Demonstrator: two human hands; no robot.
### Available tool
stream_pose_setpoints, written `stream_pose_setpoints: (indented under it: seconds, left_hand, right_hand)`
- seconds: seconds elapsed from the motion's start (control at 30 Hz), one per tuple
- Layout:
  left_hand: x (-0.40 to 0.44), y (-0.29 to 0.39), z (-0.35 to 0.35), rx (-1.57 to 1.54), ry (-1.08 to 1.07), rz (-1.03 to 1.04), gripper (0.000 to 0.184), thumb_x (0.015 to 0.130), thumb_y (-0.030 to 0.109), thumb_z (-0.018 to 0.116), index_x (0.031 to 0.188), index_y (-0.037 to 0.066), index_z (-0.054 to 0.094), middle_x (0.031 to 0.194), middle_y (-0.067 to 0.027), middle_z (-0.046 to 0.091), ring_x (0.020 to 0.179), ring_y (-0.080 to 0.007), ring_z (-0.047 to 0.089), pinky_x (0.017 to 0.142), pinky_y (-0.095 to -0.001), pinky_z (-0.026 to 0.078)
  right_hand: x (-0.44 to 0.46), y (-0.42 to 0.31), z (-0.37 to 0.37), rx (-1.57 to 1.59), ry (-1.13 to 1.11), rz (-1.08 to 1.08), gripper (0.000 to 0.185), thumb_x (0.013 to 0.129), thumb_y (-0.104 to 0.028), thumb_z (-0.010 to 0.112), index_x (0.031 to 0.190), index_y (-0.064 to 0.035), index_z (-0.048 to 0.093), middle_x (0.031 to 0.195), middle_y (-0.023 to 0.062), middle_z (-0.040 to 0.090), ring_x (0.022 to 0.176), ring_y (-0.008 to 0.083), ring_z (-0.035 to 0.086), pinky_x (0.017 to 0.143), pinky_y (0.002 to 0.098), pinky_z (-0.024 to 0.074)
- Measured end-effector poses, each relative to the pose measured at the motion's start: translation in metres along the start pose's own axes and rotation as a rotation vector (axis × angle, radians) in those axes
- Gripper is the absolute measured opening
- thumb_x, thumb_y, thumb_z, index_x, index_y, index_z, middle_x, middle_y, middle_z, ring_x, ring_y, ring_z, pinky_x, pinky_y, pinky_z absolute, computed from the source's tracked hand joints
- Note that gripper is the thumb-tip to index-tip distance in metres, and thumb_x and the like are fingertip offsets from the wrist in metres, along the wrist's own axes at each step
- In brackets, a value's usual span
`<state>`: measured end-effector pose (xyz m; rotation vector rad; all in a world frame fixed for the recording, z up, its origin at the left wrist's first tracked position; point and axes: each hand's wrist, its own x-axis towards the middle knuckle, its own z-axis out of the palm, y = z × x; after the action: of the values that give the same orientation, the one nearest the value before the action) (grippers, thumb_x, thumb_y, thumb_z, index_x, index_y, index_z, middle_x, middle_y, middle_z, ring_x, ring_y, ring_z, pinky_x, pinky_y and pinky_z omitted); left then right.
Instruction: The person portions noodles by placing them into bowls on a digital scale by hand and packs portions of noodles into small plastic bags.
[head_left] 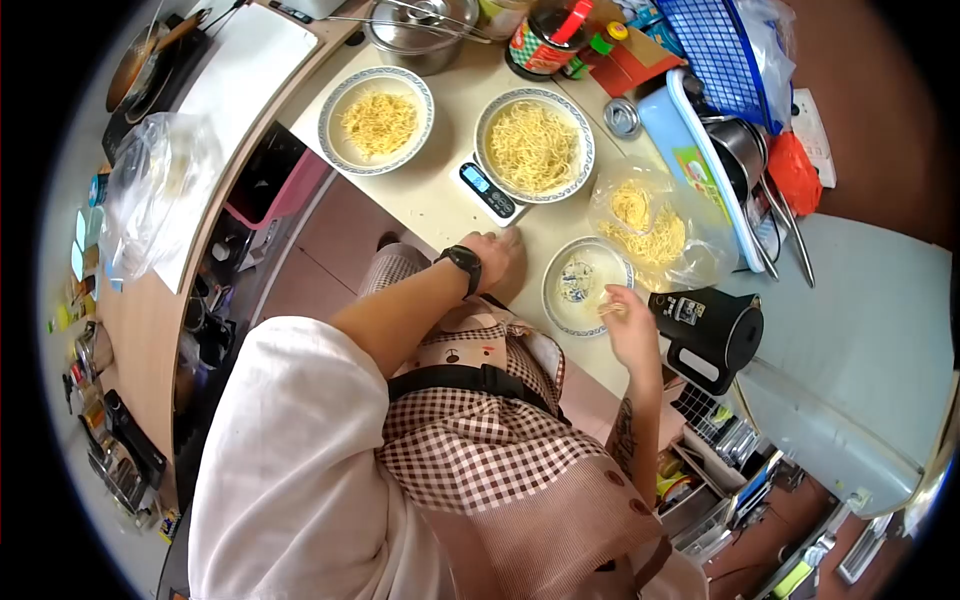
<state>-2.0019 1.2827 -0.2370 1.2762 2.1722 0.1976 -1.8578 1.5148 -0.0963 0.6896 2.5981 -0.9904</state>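
Observation:
My left hand (pixel 497 262), with a dark watch at the wrist, rests at the table's front edge just below the kitchen scale (pixel 488 193). Its fingers are curled in, and no object shows in them. Over the right rim of a white bowl (pixel 560 315) with a patterned edge, my right hand (pixel 632 328) pinches a few pale noodles (pixel 608 308). That bowl holds no visible noodles. On the lit scale sits a bowl (pixel 484 150) heaped with yellow noodles (pixel 535 148). A clear plastic bag (pixel 705 235) with more noodles lies beyond my right hand.
Another bowl (pixel 327 125) of noodles stands at the left. Behind are a lidded steel pot (pixel 425 45), a sauce jar (pixel 540 45) and a small bottle (pixel 600 48). A black kettle (pixel 715 335) is close to my right hand, and a blue bin (pixel 690 130) of utensils stands farther right.

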Motion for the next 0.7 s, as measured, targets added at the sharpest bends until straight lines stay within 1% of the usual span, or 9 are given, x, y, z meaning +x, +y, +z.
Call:
stream_pose_setpoints:
  seconds: [0.1, 0.13, 0.2, 0.3, 0.4, 0.5, 0.6, 0.7]
  left_hand:
    - [-0.003, 0.005, 0.003, 0.118, -0.041, -0.015, 0.058, 0.086, 0.025, 0.064, 0.138, 0.001, 0.054, 0.160, -0.0152, 0.027, 0.123, -0.0258, 0.055, 0.095, -0.0384, 0.050]
    - [-0.006, 0.005, 0.003, 0.122, -0.064, -0.008, 0.057, 0.086, 0.026, 0.064, 0.137, 0.001, 0.056, 0.160, -0.0136, 0.027, 0.124, -0.0244, 0.052, 0.096, -0.0372, 0.049]
    - [-0.018, 0.005, -0.002, 0.131, -0.095, 0.003, 0.054, 0.087, 0.028, 0.063, 0.134, 0.001, 0.059, 0.160, -0.0103, 0.028, 0.126, -0.0217, 0.048, 0.096, -0.0348, 0.046]
    - [-0.024, 0.005, 0.017, 0.146, 0.006, -0.021, 0.049, 0.089, 0.029, 0.062, 0.131, 0.003, 0.062, 0.159, -0.0059, 0.031, 0.123, -0.0204, 0.048, 0.094, -0.0337, 0.046]
    - [-0.023, 0.001, 0.022, 0.164, -0.007, 0.008, 0.047, 0.090, 0.028, 0.061, 0.131, 0.004, 0.062, 0.154, -0.0052, 0.038, 0.120, -0.0206, 0.050, 0.093, -0.0337, 0.046]
    - [-0.025, -0.003, 0.024, 0.107, -0.011, 0.020, 0.049, 0.089, 0.026, 0.061, 0.134, 0.005, 0.058, 0.149, -0.0061, 0.044, 0.120, -0.0229, 0.051, 0.096, -0.0351, 0.046]
    - [-0.029, -0.010, 0.024, -0.053, 0.129, 0.005, 0.046, 0.090, 0.020, 0.059, 0.135, 0.008, 0.057, 0.142, -0.0089, 0.049, 0.119, -0.0275, 0.054, 0.099, -0.0388, 0.047]
    - [-0.021, -0.011, 0.020, -0.234, 0.127, -0.199, 0.042, 0.090, 0.013, 0.056, 0.133, 0.010, 0.057, 0.134, -0.0127, 0.052, 0.119, -0.0314, 0.055, 0.102, -0.0419, 0.048]
  right_hand:
    - [-0.005, 0.016, 0.004, -0.230, -0.019, 0.022, 0.046, 0.087, -0.012, 0.067, 0.132, -0.0036, 0.059, 0.126, 0.0222, 0.061, 0.117, 0.0386, 0.060, 0.097, 0.0408, 0.0485]
    - [-0.003, 0.021, 0.002, -0.175, -0.040, 0.053, 0.047, 0.087, -0.013, 0.067, 0.133, -0.0044, 0.058, 0.134, 0.0216, 0.057, 0.121, 0.0406, 0.056, 0.099, 0.0427, 0.0467]
    - [-0.001, 0.022, -0.005, -0.119, -0.065, 0.042, 0.048, 0.087, -0.015, 0.067, 0.132, -0.0042, 0.058, 0.132, 0.0215, 0.058, 0.119, 0.0402, 0.057, 0.098, 0.0425, 0.0471]
    - [0.005, 0.023, -0.015, -0.102, -0.092, -0.011, 0.047, 0.087, -0.016, 0.067, 0.132, -0.0039, 0.058, 0.128, 0.0214, 0.060, 0.117, 0.0388, 0.059, 0.097, 0.0422, 0.0477]
    - [0.018, 0.018, -0.019, -0.110, -0.106, -0.080, 0.048, 0.088, -0.015, 0.068, 0.133, -0.0032, 0.057, 0.125, 0.0218, 0.063, 0.115, 0.0351, 0.063, 0.095, 0.0404, 0.0495]
    - [0.029, 0.018, -0.022, -0.102, -0.103, -0.136, 0.048, 0.089, -0.015, 0.068, 0.134, -0.0031, 0.057, 0.124, 0.0218, 0.065, 0.114, 0.0325, 0.065, 0.094, 0.0390, 0.0506]
    - [0.033, 0.015, -0.024, -0.075, -0.100, -0.143, 0.046, 0.089, -0.016, 0.068, 0.132, -0.0033, 0.058, 0.121, 0.0209, 0.065, 0.111, 0.0325, 0.064, 0.094, 0.0402, 0.0500]
    - [0.033, 0.018, -0.021, -0.052, -0.118, -0.129, 0.046, 0.089, -0.017, 0.068, 0.132, -0.0037, 0.058, 0.120, 0.0201, 0.066, 0.109, 0.0319, 0.064, 0.094, 0.0403, 0.0499]
